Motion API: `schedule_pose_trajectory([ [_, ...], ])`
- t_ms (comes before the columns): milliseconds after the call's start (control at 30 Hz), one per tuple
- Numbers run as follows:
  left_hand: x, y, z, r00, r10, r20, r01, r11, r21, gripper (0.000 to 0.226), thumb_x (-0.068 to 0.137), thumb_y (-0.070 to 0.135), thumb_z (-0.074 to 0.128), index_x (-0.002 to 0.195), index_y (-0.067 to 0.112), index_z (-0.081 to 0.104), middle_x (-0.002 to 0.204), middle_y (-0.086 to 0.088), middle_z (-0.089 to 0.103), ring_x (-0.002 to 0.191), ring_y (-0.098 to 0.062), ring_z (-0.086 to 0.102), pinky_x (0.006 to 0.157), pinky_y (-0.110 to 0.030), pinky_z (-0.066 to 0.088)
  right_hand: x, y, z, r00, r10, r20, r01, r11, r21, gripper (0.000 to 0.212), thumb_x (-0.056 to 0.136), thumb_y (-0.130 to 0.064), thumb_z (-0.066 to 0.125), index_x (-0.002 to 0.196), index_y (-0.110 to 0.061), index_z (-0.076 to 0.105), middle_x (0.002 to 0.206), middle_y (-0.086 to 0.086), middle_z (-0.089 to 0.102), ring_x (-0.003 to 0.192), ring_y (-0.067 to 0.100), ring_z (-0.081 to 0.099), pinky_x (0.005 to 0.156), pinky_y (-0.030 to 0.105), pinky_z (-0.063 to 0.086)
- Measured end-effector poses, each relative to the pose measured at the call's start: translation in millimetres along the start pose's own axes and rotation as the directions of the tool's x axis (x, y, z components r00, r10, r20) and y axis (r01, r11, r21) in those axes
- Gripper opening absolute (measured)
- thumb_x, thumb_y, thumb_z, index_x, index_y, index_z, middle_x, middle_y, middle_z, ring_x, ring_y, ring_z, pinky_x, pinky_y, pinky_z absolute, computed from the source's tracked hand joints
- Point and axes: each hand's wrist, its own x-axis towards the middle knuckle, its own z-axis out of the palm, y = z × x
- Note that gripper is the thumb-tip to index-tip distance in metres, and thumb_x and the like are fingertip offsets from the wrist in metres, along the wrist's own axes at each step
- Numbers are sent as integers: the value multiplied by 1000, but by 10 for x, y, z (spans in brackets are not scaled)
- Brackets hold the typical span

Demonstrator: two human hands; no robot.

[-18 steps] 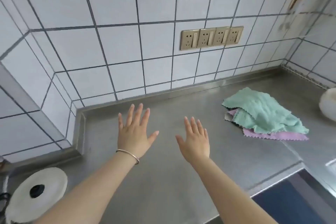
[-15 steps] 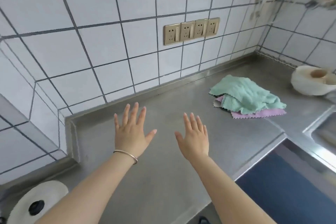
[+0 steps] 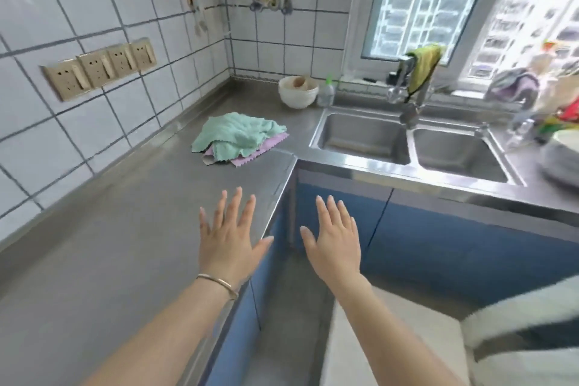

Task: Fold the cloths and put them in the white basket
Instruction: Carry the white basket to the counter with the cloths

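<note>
Both hands hold nothing, palms down with fingers spread. The left hand [image 3: 230, 236] hovers over the edge of the steel worktop [image 3: 103, 247] at lower centre of the frame, a thin bangle [image 3: 219, 283] on its wrist; the right hand [image 3: 333, 240] hangs just right of it, out past the worktop's edge and in front of the blue cabinet doors [image 3: 438, 235]. The cloths [image 3: 238, 138] lie in a crumpled heap on the worktop above the hands in the frame, well apart from both grips and slightly nearer the left one. A mint-green cloth sits on top, with a lilac cloth [image 3: 266, 149] showing from under it along the lower right edge and a sliver of grey at the lower left. The heap's long axis runs roughly from lower left to upper right of the frame, its upper-right end pointing toward a white bowl [image 3: 297, 92] in the corner. A double sink [image 3: 407, 147] fills the right of the frame, beside the heap. A row of 4 beige sockets [image 3: 100, 67] is set in the tiled wall at upper left.
</note>
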Motion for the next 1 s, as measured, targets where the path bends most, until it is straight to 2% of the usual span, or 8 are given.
schedule_pose_trajectory([
  [100, -70, 523, 7, 992, 125, 2, -124, 991, -42, 80, 83, 61, 45, 147, 25, 15, 158, -2, 6, 146, -25, 3, 113, -56, 5, -251, 402, -265, 989, 114, -98, -112, 993, 25, 64, 95, -47, 33, 149, -25, 7, 158, -1, 6, 146, 18, -1, 119, 36, 5],
  [233, -83, 1318, -43, 959, 280, -41, -281, 959, -33, 79, 81, 62, 48, 146, 23, 24, 157, -5, 13, 145, -26, 9, 113, -56, 11, -637, 936, -737, 950, 211, -231, -198, 977, 80, 63, 95, -46, 35, 149, -25, 9, 158, -2, 8, 146, 16, -2, 119, 35, 4],
  [433, -629, 2902, -162, 851, 522, -54, -525, 841, -131, 77, 85, 63, 39, 147, 27, 11, 158, -1, 0, 145, -22, -6, 115, -51, 1, -1583, 2127, -1634, 816, 409, -409, -407, 908, 96, 63, 94, -44, 39, 148, -24, 14, 157, 1, 12, 146, 19, 2, 119, 38, 9],
  [500, -962, 3482, -201, 824, 565, -50, -565, 808, -166, 76, 86, 63, 36, 147, 29, 6, 158, 1, -4, 145, -21, -9, 115, -51, -2, -2022, 2580, -1942, 771, 461, -438, -474, 876, 89, 64, 93, -42, 41, 148, -24, 14, 157, 1, 11, 146, 19, 4, 118, 37, 9],
  [600, -1337, 4277, -298, 801, 598, -24, -589, 779, -214, 74, 87, 62, 34, 147, 30, 4, 158, 2, -4, 145, -21, -8, 117, -51, 0, -2589, 3224, -2376, 743, 492, -454, -523, 850, 66, 63, 94, -38, 41, 148, -23, 14, 158, 1, 10, 145, 19, 4, 117, 33, 6],
  [700, -1609, 4997, -396, 789, 613, -35, -598, 754, -270, 73, 88, 59, 36, 147, 29, 8, 157, 0, 3, 145, -22, -1, 117, -52, 3, -3120, 3862, -2707, 712, 550, -437, -597, 802, 36, 65, 94, -41, 38, 149, -24, 8, 158, 0, 5, 145, 17, 0, 117, 34, 6],
  [800, -1893, 5712, -434, 762, 646, -43, -622, 712, -325, 72, 87, 57, 41, 147, 29, 12, 157, -1, 9, 145, -23, 3, 117, -52, 5, -3594, 4463, -2996, 635, 629, -448, -687, 725, 44, 67, 93, -41, 41, 149, -23, 11, 158, 1, 9, 145, 17, 3, 117, 33, 8],
  [1000, -2031, 6807, -350, 717, 697, -16, -657, 668, -349, 74, 86, 55, 44, 147, 28, 13, 156, -4, 12, 143, -25, 13, 116, -44, 17, -3817, 5332, -3485, 602, 672, -432, -738, 674, 19, 68, 93, -40, 43, 149, -20, 11, 157, 3, 11, 145, 19, 5, 117, 32, 9],
])
